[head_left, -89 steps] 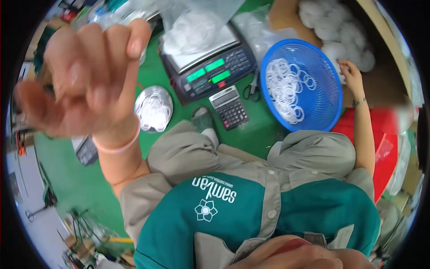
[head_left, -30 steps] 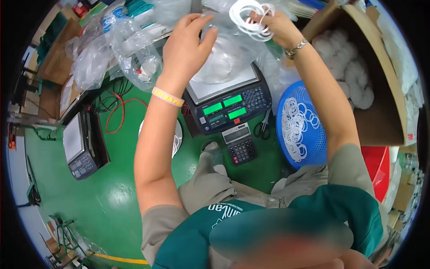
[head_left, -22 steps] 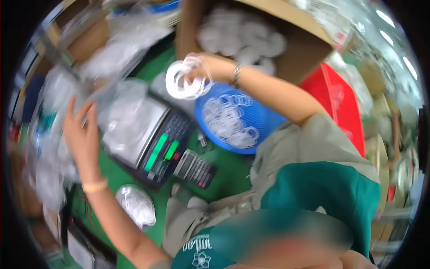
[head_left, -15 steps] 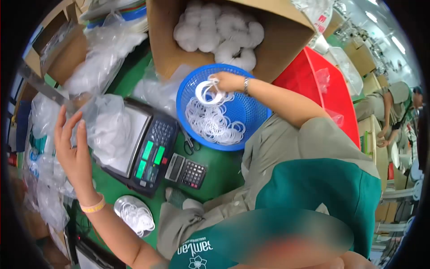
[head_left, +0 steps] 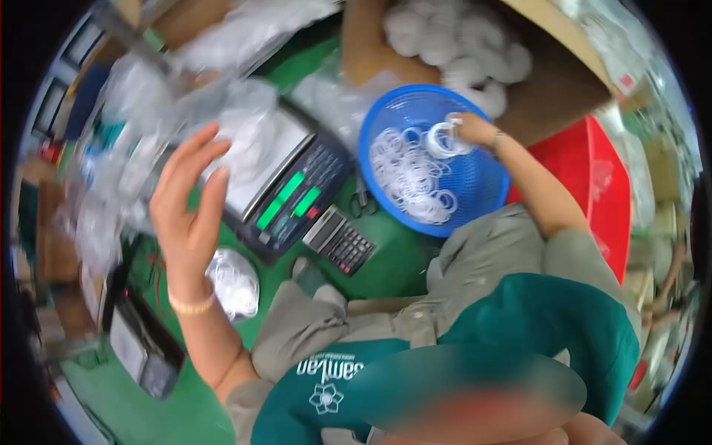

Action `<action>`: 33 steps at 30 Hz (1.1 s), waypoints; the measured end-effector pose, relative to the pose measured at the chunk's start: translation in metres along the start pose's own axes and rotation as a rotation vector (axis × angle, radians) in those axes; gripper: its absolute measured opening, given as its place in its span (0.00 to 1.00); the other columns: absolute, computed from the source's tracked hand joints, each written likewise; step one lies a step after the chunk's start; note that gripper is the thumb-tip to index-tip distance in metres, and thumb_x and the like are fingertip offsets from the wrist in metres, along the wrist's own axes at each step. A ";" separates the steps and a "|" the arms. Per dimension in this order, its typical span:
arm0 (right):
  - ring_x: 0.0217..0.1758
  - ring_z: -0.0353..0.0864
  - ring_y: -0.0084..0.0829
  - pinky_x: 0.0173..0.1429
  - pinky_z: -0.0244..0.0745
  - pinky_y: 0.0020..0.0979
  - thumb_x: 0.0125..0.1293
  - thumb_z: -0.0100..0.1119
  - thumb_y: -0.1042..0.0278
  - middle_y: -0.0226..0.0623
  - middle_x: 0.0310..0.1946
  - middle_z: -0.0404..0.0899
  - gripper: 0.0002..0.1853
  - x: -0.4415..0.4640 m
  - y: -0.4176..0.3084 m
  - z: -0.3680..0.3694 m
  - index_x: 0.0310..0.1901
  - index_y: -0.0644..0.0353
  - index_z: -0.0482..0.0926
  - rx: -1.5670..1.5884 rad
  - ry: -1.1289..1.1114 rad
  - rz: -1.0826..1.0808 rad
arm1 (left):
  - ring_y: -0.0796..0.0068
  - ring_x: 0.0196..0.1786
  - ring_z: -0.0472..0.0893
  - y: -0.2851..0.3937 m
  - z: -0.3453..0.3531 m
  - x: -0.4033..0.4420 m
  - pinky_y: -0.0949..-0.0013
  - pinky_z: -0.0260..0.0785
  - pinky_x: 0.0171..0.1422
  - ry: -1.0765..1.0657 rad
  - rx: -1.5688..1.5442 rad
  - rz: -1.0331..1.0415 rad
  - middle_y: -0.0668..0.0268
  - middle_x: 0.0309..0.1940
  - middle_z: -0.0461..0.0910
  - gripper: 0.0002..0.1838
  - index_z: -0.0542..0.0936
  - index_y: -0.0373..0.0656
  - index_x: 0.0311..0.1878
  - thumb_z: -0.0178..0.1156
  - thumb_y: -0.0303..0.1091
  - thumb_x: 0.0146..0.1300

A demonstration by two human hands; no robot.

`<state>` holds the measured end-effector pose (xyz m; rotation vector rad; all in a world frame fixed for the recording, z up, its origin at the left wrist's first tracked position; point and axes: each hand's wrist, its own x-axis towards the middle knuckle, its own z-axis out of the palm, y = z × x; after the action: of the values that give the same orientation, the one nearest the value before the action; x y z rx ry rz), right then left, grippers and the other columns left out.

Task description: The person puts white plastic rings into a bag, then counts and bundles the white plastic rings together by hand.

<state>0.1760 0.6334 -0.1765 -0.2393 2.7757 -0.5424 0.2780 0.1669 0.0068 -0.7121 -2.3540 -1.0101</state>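
My right hand [head_left: 473,130] is closed on a bunch of white rings [head_left: 445,141], held over the far right part of a blue plastic basket [head_left: 486,182]. More loose white rings [head_left: 411,174] lie inside the basket. My left hand [head_left: 185,215] is raised beside a digital scale [head_left: 326,170], its fingers apart and nothing in them. On the scale's pan rests a clear plastic bag [head_left: 248,137] with white contents, blurred here. A calculator [head_left: 341,241] and scissors [head_left: 362,200] lie between scale and basket.
A metal bowl of white rings [head_left: 236,285] sits near my left forearm. Beyond the basket stands a cardboard box [head_left: 549,89] with white ring bundles [head_left: 452,44]. A red bin [head_left: 604,185] is at right, another device [head_left: 144,345] at lower left. Plastic bags [head_left: 96,215] crowd the left.
The whole view has swung, shifting the scene rightward. My right hand has moved toward the basket's right side with the rings. My left thumb stands farther from its fingers.
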 end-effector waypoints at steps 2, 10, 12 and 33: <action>0.27 0.73 0.28 0.34 0.69 0.32 0.53 0.53 0.67 0.37 0.23 0.77 0.06 -0.002 0.001 -0.005 0.30 0.59 0.74 0.164 -0.058 0.014 | 0.65 0.47 0.75 -0.006 -0.004 -0.003 0.69 0.64 0.53 0.041 -0.028 0.017 0.58 0.44 0.77 0.10 0.78 0.37 0.39 0.56 0.25 0.52; 0.22 0.71 0.20 0.21 0.65 0.22 0.52 0.56 0.70 0.29 0.24 0.73 0.09 -0.005 -0.015 -0.007 0.36 0.60 0.73 0.259 -0.042 0.168 | 0.70 0.49 0.73 -0.013 -0.020 -0.017 0.72 0.63 0.53 0.084 -0.207 0.005 0.55 0.45 0.76 0.09 0.77 0.32 0.40 0.52 0.24 0.58; 0.26 0.72 0.24 0.29 0.68 0.26 0.50 0.56 0.71 0.31 0.26 0.74 0.12 0.005 -0.005 -0.003 0.38 0.61 0.73 0.212 -0.024 0.134 | 0.71 0.48 0.74 -0.019 -0.021 -0.020 0.73 0.65 0.52 0.100 -0.247 -0.006 0.55 0.45 0.76 0.09 0.77 0.31 0.40 0.51 0.24 0.59; 0.47 0.71 0.21 0.52 0.65 0.23 0.61 0.52 0.66 0.30 0.42 0.74 0.14 0.074 -0.164 -0.033 0.47 0.62 0.73 0.198 -0.076 -0.270 | 0.71 0.54 0.70 -0.057 -0.046 -0.034 0.72 0.59 0.59 0.157 -0.216 -0.181 0.53 0.52 0.71 0.16 0.73 0.29 0.48 0.51 0.30 0.61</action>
<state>0.1131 0.4782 -0.1030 -0.5804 2.6080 -0.8490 0.2774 0.0891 -0.0147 -0.4809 -2.2249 -1.3624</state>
